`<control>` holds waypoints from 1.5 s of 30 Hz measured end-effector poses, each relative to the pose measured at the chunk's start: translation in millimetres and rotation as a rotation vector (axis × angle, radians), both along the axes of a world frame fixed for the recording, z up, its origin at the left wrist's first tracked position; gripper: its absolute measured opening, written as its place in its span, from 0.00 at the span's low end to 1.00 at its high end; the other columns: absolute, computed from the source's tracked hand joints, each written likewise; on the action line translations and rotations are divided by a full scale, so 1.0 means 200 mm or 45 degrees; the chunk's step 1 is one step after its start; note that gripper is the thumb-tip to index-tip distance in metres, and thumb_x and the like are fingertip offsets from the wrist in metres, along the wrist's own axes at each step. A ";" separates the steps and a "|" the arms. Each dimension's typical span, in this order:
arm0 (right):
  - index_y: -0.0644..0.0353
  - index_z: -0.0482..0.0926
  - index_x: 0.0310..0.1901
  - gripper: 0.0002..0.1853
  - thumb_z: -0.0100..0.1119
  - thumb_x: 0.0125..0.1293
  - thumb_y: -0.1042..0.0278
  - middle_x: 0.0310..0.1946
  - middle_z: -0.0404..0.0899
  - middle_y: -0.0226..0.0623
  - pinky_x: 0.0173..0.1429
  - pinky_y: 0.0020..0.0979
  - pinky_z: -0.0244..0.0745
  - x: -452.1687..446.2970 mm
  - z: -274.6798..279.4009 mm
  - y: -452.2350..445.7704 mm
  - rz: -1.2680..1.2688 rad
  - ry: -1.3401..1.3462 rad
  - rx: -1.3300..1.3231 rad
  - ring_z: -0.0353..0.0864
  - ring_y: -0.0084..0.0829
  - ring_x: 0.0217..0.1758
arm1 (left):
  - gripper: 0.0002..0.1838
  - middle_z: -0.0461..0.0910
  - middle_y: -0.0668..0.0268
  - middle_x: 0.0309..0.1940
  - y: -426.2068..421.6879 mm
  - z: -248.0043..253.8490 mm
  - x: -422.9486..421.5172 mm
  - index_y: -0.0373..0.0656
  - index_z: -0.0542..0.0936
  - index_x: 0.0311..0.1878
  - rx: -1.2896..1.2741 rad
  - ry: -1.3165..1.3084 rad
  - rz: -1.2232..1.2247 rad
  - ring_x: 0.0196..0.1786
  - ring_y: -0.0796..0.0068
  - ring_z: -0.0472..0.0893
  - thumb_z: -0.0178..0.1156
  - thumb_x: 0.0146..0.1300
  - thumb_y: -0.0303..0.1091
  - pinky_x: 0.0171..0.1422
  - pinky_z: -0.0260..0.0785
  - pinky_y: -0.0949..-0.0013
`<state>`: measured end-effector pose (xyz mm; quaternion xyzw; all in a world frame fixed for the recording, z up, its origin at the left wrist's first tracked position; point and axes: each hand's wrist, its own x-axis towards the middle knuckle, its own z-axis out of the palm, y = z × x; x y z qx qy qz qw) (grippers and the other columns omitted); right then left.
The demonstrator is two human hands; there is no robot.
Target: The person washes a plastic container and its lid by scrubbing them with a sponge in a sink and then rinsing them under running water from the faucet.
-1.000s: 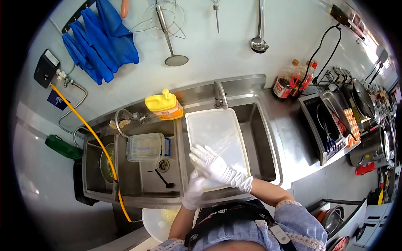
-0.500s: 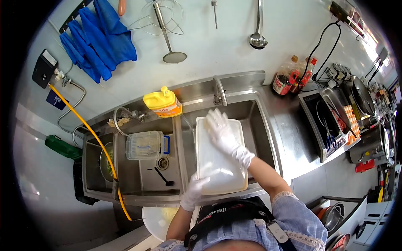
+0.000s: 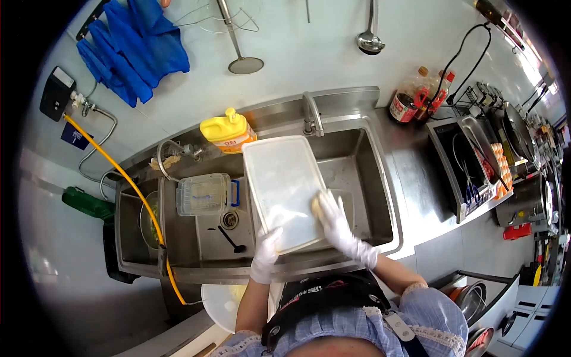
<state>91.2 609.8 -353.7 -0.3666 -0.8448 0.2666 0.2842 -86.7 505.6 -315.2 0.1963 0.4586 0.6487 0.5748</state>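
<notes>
A rectangular, whitish translucent plastic lid [image 3: 282,178] is held tilted over the right sink basin [image 3: 372,196]. My left hand [image 3: 266,253], in a white glove, grips its lower left edge. At its lower right edge is my right hand [image 3: 340,231], also gloved, with the fingers closed around what looks like a yellowish sponge [image 3: 317,209], mostly covered by the hand. Part of another pale plastic piece [image 3: 345,205] shows in the basin behind the right hand. The faucet [image 3: 312,113] rises behind the lid.
A yellow detergent jug [image 3: 228,131] stands on the sink's back ledge. The middle basin holds a clear box [image 3: 203,195] with blue clips and a black spoon-like utensil [image 3: 232,240]. A yellow hose [image 3: 128,181] crosses the left basin. Sauce bottles [image 3: 407,98] stand on the right counter.
The lid has been lifted and shifted left and up, now turned at an angle. My right hand has moved from its upper part down to its lower right edge; my left hand now grips the lower left.
</notes>
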 end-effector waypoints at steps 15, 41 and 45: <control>0.59 0.64 0.61 0.26 0.52 0.60 0.77 0.64 0.60 0.50 0.71 0.47 0.44 0.04 -0.05 -0.07 0.204 0.198 -0.049 0.56 0.46 0.69 | 0.32 0.69 0.49 0.57 0.08 -0.04 -0.04 0.33 0.58 0.66 0.089 -0.058 0.307 0.59 0.61 0.71 0.50 0.56 0.23 0.64 0.64 0.62; 0.68 0.71 0.45 0.12 0.53 0.60 0.73 0.35 0.76 0.32 0.40 0.23 0.70 -0.15 -0.32 0.08 -1.051 0.941 -1.341 0.75 0.23 0.36 | 0.23 0.72 0.54 0.56 0.08 -0.09 0.24 0.29 0.66 0.60 0.078 0.227 0.360 0.58 0.67 0.72 0.49 0.60 0.20 0.64 0.61 0.67; 0.63 0.72 0.43 0.11 0.53 0.58 0.71 0.28 0.74 0.31 0.31 0.25 0.70 -0.23 -0.26 -0.11 -0.939 1.033 -1.616 0.73 0.24 0.28 | 0.20 0.73 0.59 0.53 0.13 -0.13 0.27 0.28 0.68 0.58 0.084 0.280 0.431 0.53 0.72 0.73 0.50 0.61 0.21 0.60 0.64 0.70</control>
